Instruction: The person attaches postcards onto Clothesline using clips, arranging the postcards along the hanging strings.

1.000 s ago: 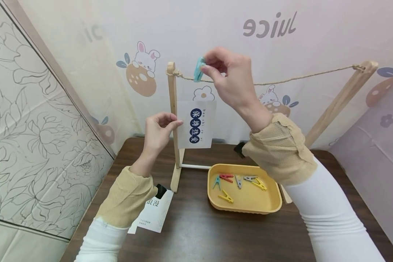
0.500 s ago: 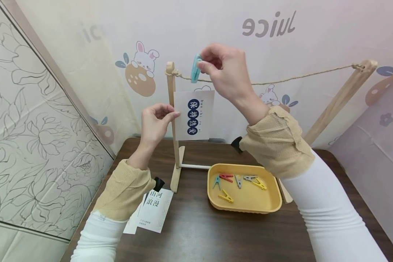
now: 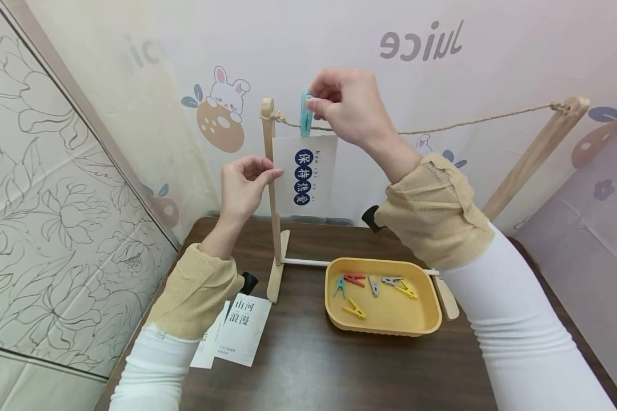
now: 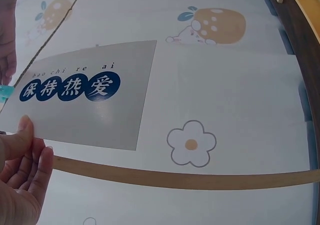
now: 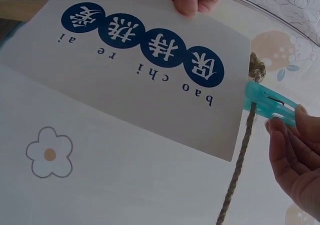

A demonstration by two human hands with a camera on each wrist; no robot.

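My left hand (image 3: 244, 188) pinches a white card (image 3: 305, 176) by its left edge, between thumb and fingers. Dark blue circles with white characters run down the card, turned sideways. My right hand (image 3: 352, 108) pinches a teal clothespin (image 3: 305, 117) by its handle ends, above the card. In the right wrist view, the jaws of the clothespin (image 5: 257, 97) straddle the twine (image 5: 237, 170), close to the card's top edge. The twine line (image 3: 457, 124) sags between two wooden posts, and the card hangs just below it near the left post (image 3: 269, 148).
A yellow tray (image 3: 383, 330) holding several red, yellow, grey and teal clothespins stands on the dark wooden table (image 3: 298, 365). Printed cards (image 3: 244, 331) lie by my left forearm. The right post (image 3: 535, 157) leans behind my right arm. A white rod (image 3: 305, 262) joins the stand's feet.
My left hand has raised the card toward the twine. My right hand has shifted slightly left, bringing the clothespin upright and down over the twine at the card's top edge.
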